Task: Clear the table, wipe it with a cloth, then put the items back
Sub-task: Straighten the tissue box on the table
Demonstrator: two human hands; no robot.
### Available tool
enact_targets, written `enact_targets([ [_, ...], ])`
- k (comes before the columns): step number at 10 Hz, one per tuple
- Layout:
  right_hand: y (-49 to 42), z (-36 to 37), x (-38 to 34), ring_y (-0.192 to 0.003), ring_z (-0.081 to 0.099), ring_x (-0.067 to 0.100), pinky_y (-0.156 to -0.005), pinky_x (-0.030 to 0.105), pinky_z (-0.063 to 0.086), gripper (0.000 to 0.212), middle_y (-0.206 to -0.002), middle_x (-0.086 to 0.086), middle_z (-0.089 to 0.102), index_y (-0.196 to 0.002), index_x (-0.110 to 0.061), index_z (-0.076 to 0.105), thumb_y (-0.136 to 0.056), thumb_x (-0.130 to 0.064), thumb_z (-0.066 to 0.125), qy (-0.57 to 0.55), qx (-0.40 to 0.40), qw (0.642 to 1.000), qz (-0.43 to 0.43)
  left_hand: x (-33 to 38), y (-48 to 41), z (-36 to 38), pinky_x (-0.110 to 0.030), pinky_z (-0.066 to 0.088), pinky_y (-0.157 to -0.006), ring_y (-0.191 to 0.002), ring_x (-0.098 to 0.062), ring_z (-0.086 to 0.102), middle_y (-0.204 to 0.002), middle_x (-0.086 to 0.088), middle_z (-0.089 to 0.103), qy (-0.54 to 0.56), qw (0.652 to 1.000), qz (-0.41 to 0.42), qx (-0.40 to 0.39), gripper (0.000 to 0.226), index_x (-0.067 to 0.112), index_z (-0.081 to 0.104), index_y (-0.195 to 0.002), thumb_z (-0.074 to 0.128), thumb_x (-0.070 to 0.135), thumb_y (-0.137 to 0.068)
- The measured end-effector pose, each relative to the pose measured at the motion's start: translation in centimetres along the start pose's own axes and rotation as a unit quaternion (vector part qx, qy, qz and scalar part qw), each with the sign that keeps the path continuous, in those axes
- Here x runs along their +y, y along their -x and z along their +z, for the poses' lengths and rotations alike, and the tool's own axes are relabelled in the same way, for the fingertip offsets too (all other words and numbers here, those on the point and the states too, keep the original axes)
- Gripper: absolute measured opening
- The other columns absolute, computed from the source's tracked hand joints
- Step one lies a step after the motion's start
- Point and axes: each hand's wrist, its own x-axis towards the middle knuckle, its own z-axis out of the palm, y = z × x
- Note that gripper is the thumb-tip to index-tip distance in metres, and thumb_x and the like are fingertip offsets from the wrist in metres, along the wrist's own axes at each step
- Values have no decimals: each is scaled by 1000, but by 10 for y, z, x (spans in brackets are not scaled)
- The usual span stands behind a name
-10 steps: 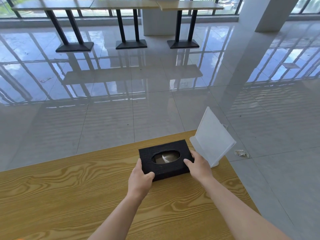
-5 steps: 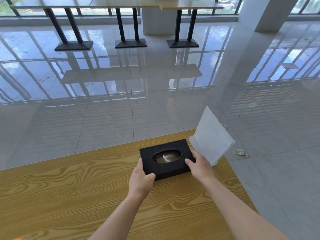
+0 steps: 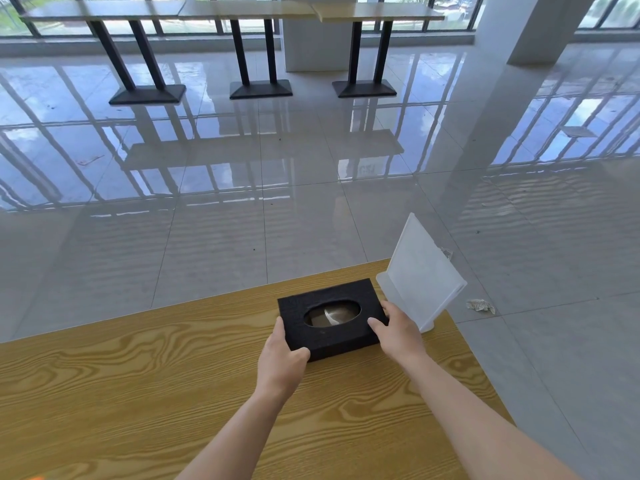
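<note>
Almost nothing has moved: your left hand (image 3: pixel 282 355) and right hand (image 3: pixel 398 329) keep their grip pinching the black tissue box (image 3: pixel 329 318) by its short ends, near the worktop (image 3: pixel 121 393) corner; it looks light, stiff, textured

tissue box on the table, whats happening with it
A person has both hands on the black tissue box at the far right corner of the wooden table. The left hand grips its near left corner and the right hand holds its right end. The box sits on the tabletop, with a tissue showing in its oval opening. A white plastic sign holder stands just to its right, near the table edge. No cloth is in view.
</note>
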Motion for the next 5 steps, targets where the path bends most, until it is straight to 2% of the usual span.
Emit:
enact_targets([
  [1, -4, -3, 2, -132, 49, 26, -103, 39, 42, 49, -144, 5, 52, -148, -16, 40, -103, -33, 49, -17, -6, 1000, 16, 1, 0, -3, -27, 46, -55, -63, -10, 56, -92, 11, 69, 0, 1000, -5, 2, 58, 33, 52, -126, 53, 1, -78],
  [2, -6, -11, 7, -131, 49, 27, -106, 42, 43, 44, -142, 10, 53, -145, -12, 43, -106, -30, 39, -37, 23, 998, 44, 2, 0, -5, -32, 51, -67, -70, -6, 56, -90, 22, 57, 3, 1000, -15, 14, 52, 29, 48, -125, 53, 0, -82],
  [3, -1, -15, 16, -132, 48, 27, -106, 40, 40, 42, -144, 10, 53, -145, -11, 44, -107, -25, 36, -16, 38, 998, 42, 5, 5, -7, -25, 48, -67, -70, -1, 52, -89, 27, 51, -10, 1000, -16, 14, 62, 22, 44, -142, 53, 1, -84],
  [4, 11, -11, 25, -135, 46, 26, -108, 39, 39, 43, -146, 8, 51, -147, -11, 44, -105, -19, 36, -4, 29, 998, 49, 2, 9, -8, -22, 43, -68, -69, 1, 48, -87, 27, 45, -10, 999, -26, 16, 74, 18, 31, -155, 54, 2, -87],
  [5, 22, 0, 40, -134, 48, 24, -108, 38, 40, 45, -146, 7, 52, -148, -10, 42, -103, -15, 39, 19, 16, 998, 58, 6, 18, -11, -20, 41, -68, -68, 3, 45, -92, 25, 49, -4, 1000, -23, 12, 76, 16, 25, -157, 54, 2, -88],
])
